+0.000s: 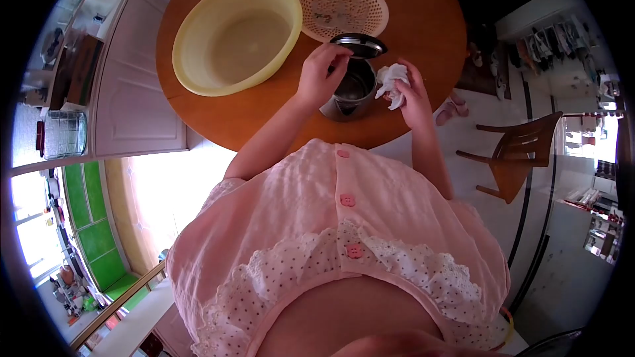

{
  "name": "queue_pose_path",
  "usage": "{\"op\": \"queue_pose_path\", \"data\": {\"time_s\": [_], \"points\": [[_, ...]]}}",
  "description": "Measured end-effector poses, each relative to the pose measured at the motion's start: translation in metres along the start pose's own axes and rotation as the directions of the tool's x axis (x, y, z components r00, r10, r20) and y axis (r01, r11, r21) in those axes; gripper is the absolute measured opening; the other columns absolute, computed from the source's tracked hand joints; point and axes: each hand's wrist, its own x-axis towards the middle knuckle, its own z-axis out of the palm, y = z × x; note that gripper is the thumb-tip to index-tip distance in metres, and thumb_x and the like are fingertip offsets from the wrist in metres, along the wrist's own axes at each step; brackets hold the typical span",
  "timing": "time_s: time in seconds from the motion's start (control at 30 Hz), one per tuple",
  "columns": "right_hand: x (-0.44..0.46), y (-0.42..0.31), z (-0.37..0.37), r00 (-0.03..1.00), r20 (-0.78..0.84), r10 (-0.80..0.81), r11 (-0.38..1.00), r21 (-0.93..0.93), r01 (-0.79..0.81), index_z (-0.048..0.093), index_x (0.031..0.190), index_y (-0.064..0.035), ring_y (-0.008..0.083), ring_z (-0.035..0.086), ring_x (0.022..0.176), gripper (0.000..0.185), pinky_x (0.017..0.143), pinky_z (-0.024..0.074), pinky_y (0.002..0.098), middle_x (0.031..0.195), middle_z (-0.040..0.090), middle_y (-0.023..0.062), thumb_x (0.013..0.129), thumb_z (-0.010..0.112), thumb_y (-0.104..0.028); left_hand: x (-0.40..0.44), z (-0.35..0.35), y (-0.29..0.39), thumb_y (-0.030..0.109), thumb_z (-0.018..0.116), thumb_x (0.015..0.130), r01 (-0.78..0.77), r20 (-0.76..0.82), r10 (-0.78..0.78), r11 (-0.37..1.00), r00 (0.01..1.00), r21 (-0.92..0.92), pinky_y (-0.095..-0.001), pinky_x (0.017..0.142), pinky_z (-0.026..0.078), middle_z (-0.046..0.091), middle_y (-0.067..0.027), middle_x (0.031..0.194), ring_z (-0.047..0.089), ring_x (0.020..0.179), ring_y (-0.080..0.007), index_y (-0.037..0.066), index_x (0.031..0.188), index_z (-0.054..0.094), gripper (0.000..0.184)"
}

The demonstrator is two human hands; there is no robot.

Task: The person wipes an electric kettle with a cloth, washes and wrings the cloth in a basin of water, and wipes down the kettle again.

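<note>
A metal kettle [345, 107] stands near the front edge of the round wooden table, and its dark inside shows. Its black and silver lid [360, 44] is tipped up at the far side of the opening. My left hand [320, 74] is at the kettle's left, with bent fingers closed at the lid's near edge. A crumpled white cloth [393, 84] is in my right hand [415, 96], just right of the kettle's rim. Whether the cloth touches the kettle, I cannot tell.
On the round table [423, 13] sit a large yellow basin [188, 59] at the left and a pink perforated basket [380, 10] with small bits in it behind the kettle. A wooden chair [522, 152] stands on the floor to the right. White cabinets [135, 86] are at the left.
</note>
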Motion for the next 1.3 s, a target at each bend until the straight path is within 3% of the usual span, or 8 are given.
{"op": "queue_pose_path", "data": {"time_s": [0.2, 0.37, 0.47, 0.67, 0.87, 1.0, 1.03, 1.3], "points": [[-0.003, 0.009, -0.016, 0.990, 0.091, 0.111, 0.971, 0.202, -0.128, 0.043, 0.101, -0.0055, 0.0173, 0.053, 0.091, 0.020, 0.078, 0.0473, 0.0326, 0.101, 0.051, 0.0066, 0.082, 0.050, -0.007, -0.015, 0.027, 0.031, 0.010, 0.062, 0.075, 0.015, 0.169, 0.005, 0.993, 0.986, -0.116, -0.0294, 0.061, 0.047, 0.057, -0.0123, 0.082, 0.058, 0.069, -0.0222, -0.001, 0.094, 0.055, 0.023], [-0.006, 0.012, -0.022, 0.990, 0.020, 0.139, 0.981, 0.133, -0.141, 0.045, 0.101, -0.0049, 0.0150, 0.052, 0.093, 0.023, 0.081, 0.0434, 0.0286, 0.098, 0.052, 0.0046, 0.080, 0.055, -0.008, -0.016, 0.041, 0.012, 0.007, 0.060, 0.078, 0.388, 0.379, -0.286, 0.894, 0.880, -0.225, -0.0242, 0.066, 0.045, 0.057, -0.0058, 0.083, 0.054, 0.074, -0.0114, 0.000, 0.098, 0.054, 0.022], [-0.010, 0.007, -0.002, 0.972, 0.002, -0.234, 0.964, -0.133, 0.232, 0.046, 0.104, -0.0040, 0.0113, 0.050, 0.091, 0.029, 0.079, 0.0412, 0.0257, 0.094, 0.053, 0.0021, 0.079, 0.060, -0.010, -0.012, 0.048, 0.002, 0.002, 0.055, 0.081, 0.425, 0.440, -0.274, 0.856, 0.855, -0.294, -0.0225, 0.068, 0.044, 0.056, -0.0022, 0.086, 0.052, 0.076, -0.0079, 0.000, 0.098, 0.053, 0.018], [-0.009, -0.005, -0.029, 0.989, 0.052, 0.136, 0.903, -0.418, -0.102, 0.047, 0.106, -0.0037, 0.0097, 0.049, 0.088, 0.035, 0.071, 0.0426, 0.0228, 0.090, 0.050, 0.0015, 0.076, 0.064, -0.009, -0.011, 0.047, 0.007, 0.003, 0.055, 0.080, 0.467, 0.467, -0.309, 0.843, 0.828, -0.269, -0.0226, 0.068, 0.044, 0.056, -0.0017, 0.083, 0.052, 0.076, -0.0075, -0.001, 0.096, 0.054, 0.016], [-0.005, 0.003, -0.050, 0.990, 0.136, -0.042, 0.962, -0.261, 0.076, 0.045, 0.111, -0.0039, 0.0107, 0.049, 0.090, 0.044, 0.073, 0.0435, 0.0234, 0.097, 0.049, 0.0033, 0.072, 0.067, -0.005, -0.012, 0.045, -0.001, 0.006, 0.055, 0.079, 0.493, 0.476, -0.311, 0.808, 0.823, -0.324, -0.0227, 0.061, 0.043, 0.057, -0.0030, 0.079, 0.052, 0.069, -0.0082, -0.002, 0.093, 0.056, 0.016], [-0.018, -0.007, -0.016, 0.903, 0.289, -0.319, 0.628, -0.649, 0.430, 0.046, 0.111, -0.0029, 0.0140, 0.050, 0.090, 0.043, 0.080, 0.0421, 0.0264, 0.103, 0.051, 0.0053, 0.073, 0.066, -0.007, -0.007, 0.054, 0.008, 0.006, 0.056, 0.080, 0.536, 0.581, -0.215, 0.706, 0.785, -0.462, -0.0221, 0.064, 0.043, 0.058, -0.0027, 0.081, 0.053, 0.073, -0.0078, -0.001, 0.096, 0.056, 0.018], [-0.016, -0.011, -0.018, 0.970, 0.215, -0.111, 0.759, -0.612, 0.222, 0.051, 0.107, -0.0020, 0.0120, 0.053, 0.083, 0.036, 0.074, 0.0433, 0.0247, 0.097, 0.056, 0.0049, 0.076, 0.065, -0.011, -0.006, 0.056, 0.010, 0.006, 0.057, 0.079, 0.528, 0.570, -0.224, 0.720, 0.790, -0.450, -0.0223, 0.064, 0.044, 0.058, -0.0031, 0.081, 0.053, 0.073, -0.0081, -0.001, 0.097, 0.056, 0.019], [-0.011, -0.010, -0.035, 0.998, -0.031, 0.055, 0.953, -0.297, -0.062, 0.055, 0.095, -0.0012, 0.0080, 0.052, 0.073, 0.020, 0.063, 0.0420, 0.0227, 0.083, 0.056, 0.0008, 0.081, 0.057, -0.016, 0.005, 0.041, 0.016, 0.007, 0.055, 0.080, 0.344, 0.676, -0.304, 0.936, 0.671, 0.079, -0.0238, 0.067, 0.043, 0.056, -0.0011, 0.088, 0.052, 0.074, -0.0095, 0.001, 0.102, 0.052, 0.022]]}}
